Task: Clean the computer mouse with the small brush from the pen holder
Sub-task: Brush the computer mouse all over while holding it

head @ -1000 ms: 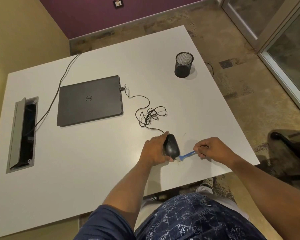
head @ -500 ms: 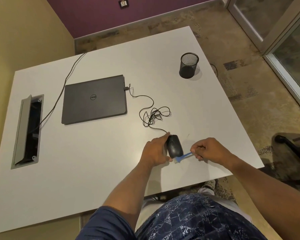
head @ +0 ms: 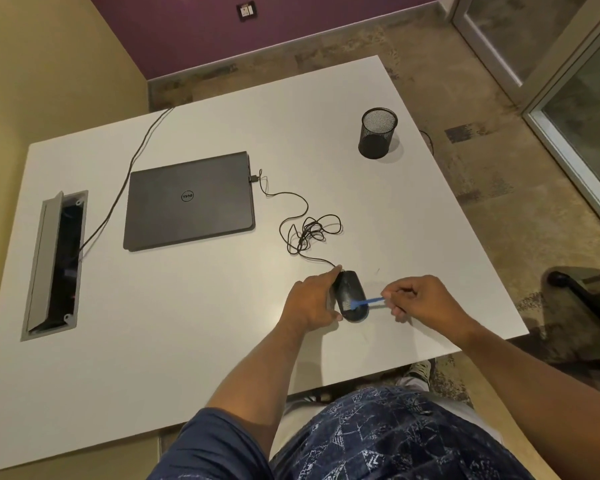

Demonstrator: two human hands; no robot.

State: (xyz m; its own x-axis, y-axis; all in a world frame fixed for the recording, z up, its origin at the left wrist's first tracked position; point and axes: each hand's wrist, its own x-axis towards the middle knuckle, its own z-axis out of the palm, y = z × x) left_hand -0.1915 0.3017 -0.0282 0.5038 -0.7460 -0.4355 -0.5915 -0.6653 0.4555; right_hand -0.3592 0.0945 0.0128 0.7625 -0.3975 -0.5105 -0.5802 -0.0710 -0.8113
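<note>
A black wired computer mouse (head: 350, 292) rests on the white table (head: 194, 323) near its front right edge. My left hand (head: 310, 303) grips the mouse from its left side, thumb and fingers around it. My right hand (head: 421, 299) pinches the handle of a small blue brush (head: 366, 302), whose bristled head lies on the mouse's rear top. The black mesh pen holder (head: 378, 132) stands upright at the table's far right; nothing shows above its rim.
The mouse cable (head: 307, 227) lies tangled behind the mouse and runs to a closed dark laptop (head: 189, 201). An open cable hatch (head: 54, 263) sits at the table's left. A black chair base (head: 575, 289) is on the floor at right.
The brush head has moved from the mouse's near right edge up onto its top. My left hand keeps its grip on the mouse. The camera has shifted slightly.
</note>
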